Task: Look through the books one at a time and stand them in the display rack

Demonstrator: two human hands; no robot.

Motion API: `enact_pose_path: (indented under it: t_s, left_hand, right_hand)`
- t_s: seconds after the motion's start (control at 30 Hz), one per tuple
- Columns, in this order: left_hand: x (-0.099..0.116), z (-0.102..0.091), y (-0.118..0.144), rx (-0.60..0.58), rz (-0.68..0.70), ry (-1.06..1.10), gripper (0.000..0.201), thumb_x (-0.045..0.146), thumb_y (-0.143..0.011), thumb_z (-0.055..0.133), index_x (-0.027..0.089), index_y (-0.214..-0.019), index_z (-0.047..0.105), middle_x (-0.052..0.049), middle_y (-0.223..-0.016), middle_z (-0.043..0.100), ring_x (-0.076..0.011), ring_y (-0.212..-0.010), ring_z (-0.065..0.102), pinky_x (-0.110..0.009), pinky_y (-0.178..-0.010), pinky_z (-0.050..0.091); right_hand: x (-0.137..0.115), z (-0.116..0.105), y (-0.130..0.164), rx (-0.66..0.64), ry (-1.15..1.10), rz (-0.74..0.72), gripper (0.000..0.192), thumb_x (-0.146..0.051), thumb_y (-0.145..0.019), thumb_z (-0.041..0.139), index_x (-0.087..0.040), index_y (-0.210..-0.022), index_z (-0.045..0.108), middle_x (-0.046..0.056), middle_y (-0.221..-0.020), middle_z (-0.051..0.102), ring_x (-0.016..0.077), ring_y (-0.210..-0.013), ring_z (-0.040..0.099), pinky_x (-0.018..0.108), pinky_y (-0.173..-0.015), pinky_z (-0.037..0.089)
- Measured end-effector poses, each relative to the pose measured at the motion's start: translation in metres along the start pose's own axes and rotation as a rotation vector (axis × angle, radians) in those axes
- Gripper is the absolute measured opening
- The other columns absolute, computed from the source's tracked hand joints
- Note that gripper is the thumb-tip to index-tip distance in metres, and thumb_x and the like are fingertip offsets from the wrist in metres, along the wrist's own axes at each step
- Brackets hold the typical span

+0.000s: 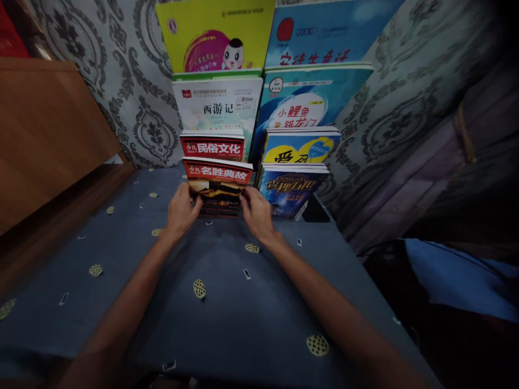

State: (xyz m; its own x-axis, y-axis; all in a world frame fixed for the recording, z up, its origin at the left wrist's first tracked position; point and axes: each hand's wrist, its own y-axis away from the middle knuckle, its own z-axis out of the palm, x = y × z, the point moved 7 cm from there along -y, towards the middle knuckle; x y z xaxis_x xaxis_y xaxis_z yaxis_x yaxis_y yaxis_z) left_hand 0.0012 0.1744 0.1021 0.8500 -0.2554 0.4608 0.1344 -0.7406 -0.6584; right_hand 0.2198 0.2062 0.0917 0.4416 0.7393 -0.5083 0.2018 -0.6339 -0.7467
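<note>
A book with a red title band and a dark landscape cover stands upright at the front of the left stack. My left hand grips its left edge, thumb on the cover, and my right hand grips its right edge the same way. Right behind it stands another red-banded book. Farther back are a pale book and a yellow-green book. Beside my right hand is the front book of the right stack, a dark blue one. The fingers behind the held book are hidden.
The right stack also has a yellow-and-blue book, a teal book and a blue book. A black object lies at its foot. Patterned cloth covers the surface. A wooden panel stands left, a curtain hangs right.
</note>
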Motion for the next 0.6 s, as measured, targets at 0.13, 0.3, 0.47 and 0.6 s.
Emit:
enact_pose_path:
  t_s: [0.13, 0.3, 0.47, 0.6]
  left_hand:
    - [-0.001, -0.001, 0.002, 0.022, -0.030, -0.056, 0.027, 0.023, -0.084, 0.060, 0.019, -0.109, 0.051, -0.006, -0.091, 0.060, -0.0253, -0.087, 0.064, -0.043, -0.083, 0.055]
    - [0.017, -0.019, -0.002, 0.135, 0.124, -0.060, 0.075, 0.023, -0.082, 0.063, 0.017, -0.148, 0.029, -0.018, -0.134, 0.053, -0.0322, -0.126, 0.054, -0.051, -0.105, 0.048]
    - [0.047, -0.036, -0.019, 0.145, 0.255, -0.023, 0.071, 0.027, -0.090, 0.059, 0.021, -0.154, 0.028, -0.017, -0.150, 0.041, -0.0322, -0.143, 0.038, -0.052, -0.119, 0.035]
    - [0.056, -0.036, -0.030, 0.108, 0.221, -0.029, 0.059, 0.032, -0.093, 0.057, 0.024, -0.150, 0.041, -0.014, -0.144, 0.046, -0.0332, -0.139, 0.041, -0.053, -0.117, 0.037]
  right_hand:
    - [0.002, 0.002, 0.001, -0.021, 0.001, 0.011, 0.019, -0.020, -0.099, 0.044, -0.023, -0.111, 0.058, 0.009, -0.099, 0.070, 0.0260, -0.093, 0.066, 0.044, -0.081, 0.054]
    - [0.005, 0.006, 0.001, -0.032, 0.017, 0.021, 0.016, -0.019, -0.099, 0.045, -0.021, -0.107, 0.058, 0.010, -0.098, 0.070, 0.0262, -0.092, 0.067, 0.041, -0.079, 0.054]
    - [0.009, 0.008, 0.001, -0.034, 0.039, 0.027, 0.013, -0.020, -0.099, 0.045, -0.022, -0.103, 0.056, 0.010, -0.097, 0.070, 0.0253, -0.088, 0.067, 0.038, -0.074, 0.052]
    - [0.011, 0.010, 0.003, -0.040, 0.041, 0.033, 0.013, -0.020, -0.098, 0.045, -0.022, -0.104, 0.056, 0.009, -0.093, 0.069, 0.0245, -0.083, 0.066, 0.038, -0.072, 0.051]
